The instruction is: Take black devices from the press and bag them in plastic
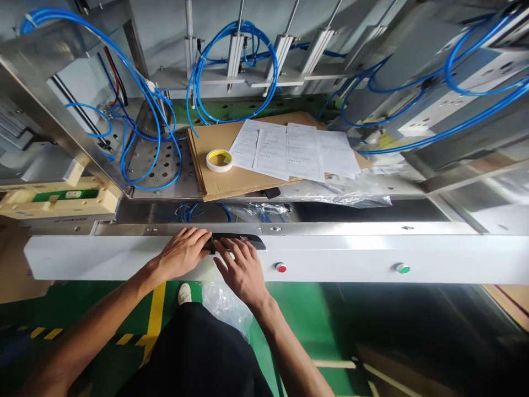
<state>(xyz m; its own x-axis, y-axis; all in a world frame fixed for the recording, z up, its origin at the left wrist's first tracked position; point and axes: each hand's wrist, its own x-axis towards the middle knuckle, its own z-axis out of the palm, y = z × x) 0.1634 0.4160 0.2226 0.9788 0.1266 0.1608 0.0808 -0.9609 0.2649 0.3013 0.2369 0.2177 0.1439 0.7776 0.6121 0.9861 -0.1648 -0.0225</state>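
Long black tapered piece lay at centre frame along the white flat-fronted ledge; your left hand and right hand were at it, grip impossible to tell. Even two-handed support probably served best.

- Grey metal bed with round holes, centre left of the frame; loops of blue plastic tubing lie on it.
- Flat brown cardboard sheet, centre, on the bed; it bears overlapping white printed paper sheets and a white tape roll with yellow inner ring.
- Crumpled clear plastic film, right of centre, at the bed's front edge.
- Green floor, lower part of the frame, with yellow painted stripe and crumpled clear plastic sheeting, bottom centre.
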